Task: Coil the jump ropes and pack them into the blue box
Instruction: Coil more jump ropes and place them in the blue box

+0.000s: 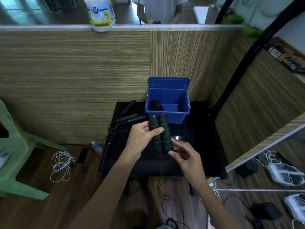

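Observation:
My left hand (142,138) grips a pair of black jump-rope handles with green rings (160,134), held side by side and upright over the black table (198,146). Their thin black cord (162,169) hangs from the handles' lower ends over the table's front edge to the floor. My right hand (184,156) hovers just right of the handles' lower ends, fingers loosely spread and holding nothing. The blue box (179,116) stands open at the back of the table, lid raised, with a coiled black rope (156,104) in its left side.
More black jump-rope handles (130,117) lie on the table left of the box, cords trailing off the left edge. A white cable coil (61,162) and a small bottle (97,146) lie on the floor. A green plastic chair (18,154) stands at left.

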